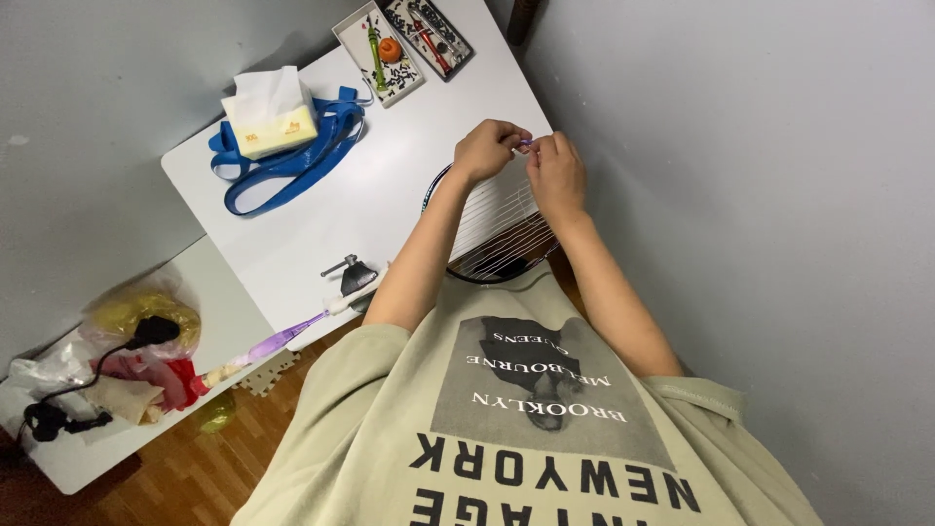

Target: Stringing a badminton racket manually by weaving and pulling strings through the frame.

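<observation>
Two bags (146,321) lie far left, then a tissue box (268,122) on a blue strap (292,161) and a tray (380,49) on the white table (390,185). Left hand (487,148) and right hand (557,173) meet over the racket (497,229) at the table's edge, fingers pinched shut on a purple string (527,143).

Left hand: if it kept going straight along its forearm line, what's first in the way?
Left hand points up-right along the white table. Beyond its fingertips lies bare tabletop, then the table's far edge and the grey wall. The parts trays sit left of that line. Depth is unclear.
</observation>
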